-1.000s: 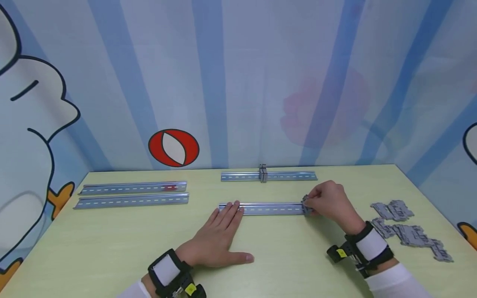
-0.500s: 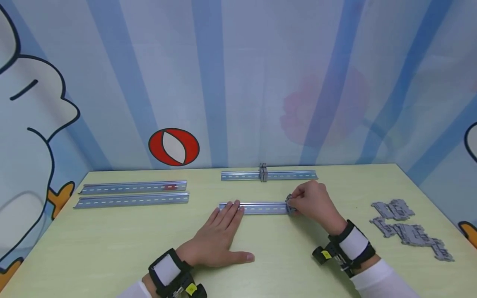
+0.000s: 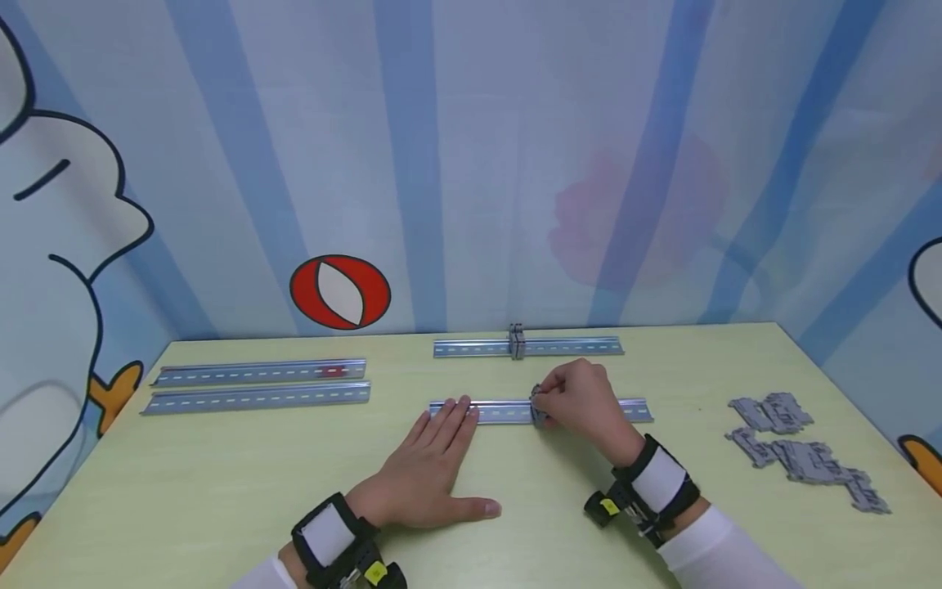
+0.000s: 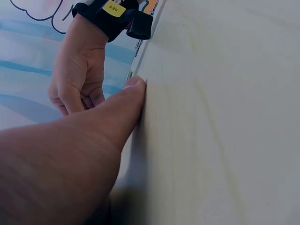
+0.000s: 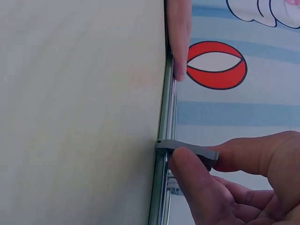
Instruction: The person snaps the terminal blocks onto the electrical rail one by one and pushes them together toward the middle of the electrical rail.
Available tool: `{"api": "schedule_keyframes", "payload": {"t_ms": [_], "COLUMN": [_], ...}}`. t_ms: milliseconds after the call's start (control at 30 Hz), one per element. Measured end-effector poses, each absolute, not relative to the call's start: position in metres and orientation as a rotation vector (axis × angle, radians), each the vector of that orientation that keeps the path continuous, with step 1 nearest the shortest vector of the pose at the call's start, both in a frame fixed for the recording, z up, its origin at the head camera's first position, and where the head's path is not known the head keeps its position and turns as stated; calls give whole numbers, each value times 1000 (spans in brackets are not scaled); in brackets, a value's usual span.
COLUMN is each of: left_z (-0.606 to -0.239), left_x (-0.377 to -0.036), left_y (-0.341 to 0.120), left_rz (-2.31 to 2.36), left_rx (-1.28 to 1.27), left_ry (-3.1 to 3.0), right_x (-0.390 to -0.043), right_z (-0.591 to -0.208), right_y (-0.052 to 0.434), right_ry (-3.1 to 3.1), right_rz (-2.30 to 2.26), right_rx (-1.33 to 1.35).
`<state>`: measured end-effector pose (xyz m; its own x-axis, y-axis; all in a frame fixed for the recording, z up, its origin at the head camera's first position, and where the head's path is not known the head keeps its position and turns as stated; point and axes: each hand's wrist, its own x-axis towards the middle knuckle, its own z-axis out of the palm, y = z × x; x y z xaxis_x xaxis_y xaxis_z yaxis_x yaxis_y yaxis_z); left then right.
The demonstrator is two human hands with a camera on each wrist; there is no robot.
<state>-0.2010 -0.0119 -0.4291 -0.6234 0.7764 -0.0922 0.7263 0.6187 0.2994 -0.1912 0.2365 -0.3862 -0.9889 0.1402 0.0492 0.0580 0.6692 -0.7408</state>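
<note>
A grey-blue rail strip (image 3: 504, 412), printed with a dashed white line like a road, lies across the table before me. The straight fingers of my left hand (image 3: 423, 474) rest on its left end, palm down, thumb spread out. Around its middle sits a small grey plastic piece (image 3: 538, 406), which my right hand (image 3: 581, 409) pinches between thumb and finger. Seen closely in the right wrist view, the grey piece (image 5: 187, 149) straddles the rail (image 5: 165, 112) and sticks up from it. The left wrist view shows mostly my left thumb (image 4: 124, 101).
Behind lies a similar rail (image 3: 471, 348) with upright grey pieces (image 3: 517, 342) at its middle. Two more rails (image 3: 257, 397) lie at the left, one with a red mark (image 3: 334, 371). Several flat grey pieces (image 3: 809, 462) are spread at the right. A printed curtain (image 3: 486, 164) hangs behind the table.
My right hand has slid the grey piece leftward along the rail, from near its right end to about the middle. The rail's right end now shows. My left hand has stayed put.
</note>
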Motion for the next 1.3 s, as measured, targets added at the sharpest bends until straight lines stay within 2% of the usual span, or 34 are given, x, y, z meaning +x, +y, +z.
{"api": "schedule_keyframes", "payload": {"t_ms": [767,1100,1300], "left_z": [-428,-423,-424], "left_x": [-201,-198,-198], "left_y": [-12,-11,-14], "left_rz": [344,339,328], "left_rx": [1252,1253,1223], "left_ry": [2634,2611,2629], "right_x": [-191,-189,-188], "right_z": [-391,-393,-377], "right_y": [218,224,232], "right_ry": [-2671,-2791,-2842], "right_rz": [1502,1361,1297], "right_rx": [-228,-88,29]}}
